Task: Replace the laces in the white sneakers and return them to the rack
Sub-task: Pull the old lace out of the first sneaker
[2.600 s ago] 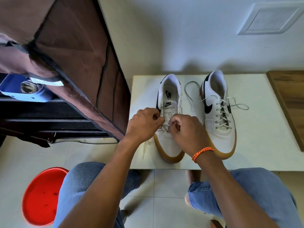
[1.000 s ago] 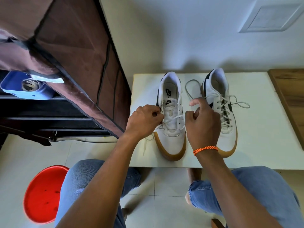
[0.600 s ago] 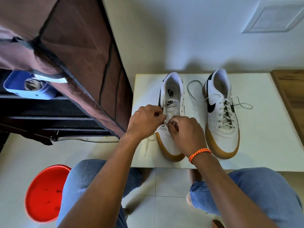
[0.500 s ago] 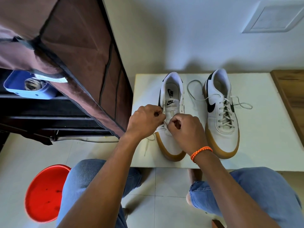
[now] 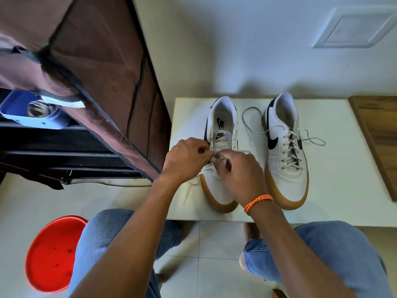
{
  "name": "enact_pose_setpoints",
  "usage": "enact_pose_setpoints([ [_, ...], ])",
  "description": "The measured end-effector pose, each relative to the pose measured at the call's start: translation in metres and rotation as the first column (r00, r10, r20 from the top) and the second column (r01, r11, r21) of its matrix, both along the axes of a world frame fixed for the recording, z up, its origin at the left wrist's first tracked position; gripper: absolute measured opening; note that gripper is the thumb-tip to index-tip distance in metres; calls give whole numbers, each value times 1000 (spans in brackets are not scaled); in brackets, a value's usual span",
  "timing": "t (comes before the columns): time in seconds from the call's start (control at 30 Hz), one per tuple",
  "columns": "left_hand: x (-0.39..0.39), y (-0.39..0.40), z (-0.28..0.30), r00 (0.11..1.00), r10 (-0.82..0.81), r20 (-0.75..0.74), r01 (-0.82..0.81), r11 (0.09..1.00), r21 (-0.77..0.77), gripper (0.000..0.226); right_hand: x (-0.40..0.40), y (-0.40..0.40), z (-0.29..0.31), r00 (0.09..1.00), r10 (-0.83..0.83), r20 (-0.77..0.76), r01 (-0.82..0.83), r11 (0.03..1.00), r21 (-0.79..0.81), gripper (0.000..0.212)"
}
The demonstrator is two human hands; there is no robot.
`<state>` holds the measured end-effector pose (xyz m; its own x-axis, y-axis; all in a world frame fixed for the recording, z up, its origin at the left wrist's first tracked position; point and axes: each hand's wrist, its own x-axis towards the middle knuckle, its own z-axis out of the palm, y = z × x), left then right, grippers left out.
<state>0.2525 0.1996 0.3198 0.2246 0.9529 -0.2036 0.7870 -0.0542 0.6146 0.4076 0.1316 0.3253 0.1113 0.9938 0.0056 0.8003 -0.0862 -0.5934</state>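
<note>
Two white sneakers with gum soles stand side by side on a low white table [image 5: 343, 168], toes toward me. Both my hands work over the lace holes of the left sneaker [image 5: 221, 190]. My left hand [image 5: 184, 158] grips that shoe's left edge with curled fingers. My right hand [image 5: 238, 171] pinches the white lace [image 5: 190, 188] over the tongue; a loose end of it trails off the shoe's left side. The right sneaker [image 5: 285, 160] is fully laced, its untied ends lying loose on the table.
A brown fabric-covered shoe rack [image 5: 96, 82] stands at the left with dark shelves and a blue box [image 5: 25, 112]. A red stool [image 5: 51, 252] sits on the tiled floor by my left knee. A wooden board [image 5: 378, 134] borders the table's right side.
A second ago my right hand was pulling the lace up to the right beside the shoe. It has come back down over the lace holes, next to my left hand.
</note>
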Motion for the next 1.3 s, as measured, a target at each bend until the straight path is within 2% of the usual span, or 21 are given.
enact_pose_setpoints([
  [0.03,0,0,0,1000,0,3,0,1000,-2,28,-2,-1,-3,997,17,73,-15,1000,-22,18],
  [0.07,-1,0,0,1000,-1,5,1,1000,-3,28,-2,-1,-4,997,14,75,-12,999,-31,16],
  [0.17,0,0,0,1000,4,-1,-4,1000,-2,27,3,2,-1,990,-47,-131,44,999,-25,13],
  [0.27,1,0,1,1000,23,-14,-23,1000,7,29,11,8,4,927,-180,-330,191,982,2,23],
  [0.3,1,0,1,1000,24,-18,-24,1000,7,29,13,9,5,855,-249,-454,269,963,-23,27],
  [0.33,1,0,1,1000,21,-20,-21,1000,6,29,15,10,6,737,-309,-601,342,938,-63,28],
  [0.37,1,0,1,1000,15,-18,-15,1000,4,28,18,13,7,607,-355,-711,406,908,-107,27],
  [0.4,0,0,0,1000,10,-13,-10,1000,2,27,20,13,8,519,-374,-769,452,883,-124,23],
  [0.43,0,0,0,1000,6,-9,-6,1000,1,27,21,12,10,528,-375,-762,481,871,-95,20],
  [0.5,0,0,1,1000,4,-4,-4,1000,-1,27,18,9,10,726,-304,-617,432,900,65,17],
  [0.57,0,0,2,1000,8,0,-8,1000,-8,26,12,5,9,892,-168,-420,248,958,145,23],
  [0.63,1,-1,4,1000,15,-4,-15,1000,-11,26,4,2,2,984,-69,-162,75,997,31,26],
  [0.7,1,-1,5,1000,22,-12,-22,1000,-15,27,-2,0,-5,998,-1,62,5,998,-68,23],
  [0.77,1,-1,5,1000,20,-9,-20,999,-25,27,-3,-1,-5,999,3,32,-1,999,-51,17],
  [0.83,1,-1,6,1000,12,8,-12,999,-38,25,3,1,-2,987,-35,-160,32,999,-18,19],
  [0.93,0,-1,7,1000,13,10,-12,999,-39,24,11,7,3,855,-173,-490,162,985,-65,27],
  [1.07,-1,0,4,1000,0,15,1,999,-42,23,9,8,12,516,-297,-804,312,939,-147,28],
  [1.13,-1,0,3,1000,7,10,-7,999,-34,24,11,8,14,319,-341,-884,341,912,-228,28],
  [1.23,-1,0,3,1000,6,-2,-6,1000,-15,25,17,10,11,80,-365,-928,373,874,-312,30],
  [1.27,-1,0,3,1000,1,-4,-1,1000,-12,25,19,11,9,21,-378,-926,396,853,-339,30],
  [1.3,-1,1,3,1000,0,-6,0,1000,-14,26,21,12,8,26,-398,-917,433,831,-349,28],
])
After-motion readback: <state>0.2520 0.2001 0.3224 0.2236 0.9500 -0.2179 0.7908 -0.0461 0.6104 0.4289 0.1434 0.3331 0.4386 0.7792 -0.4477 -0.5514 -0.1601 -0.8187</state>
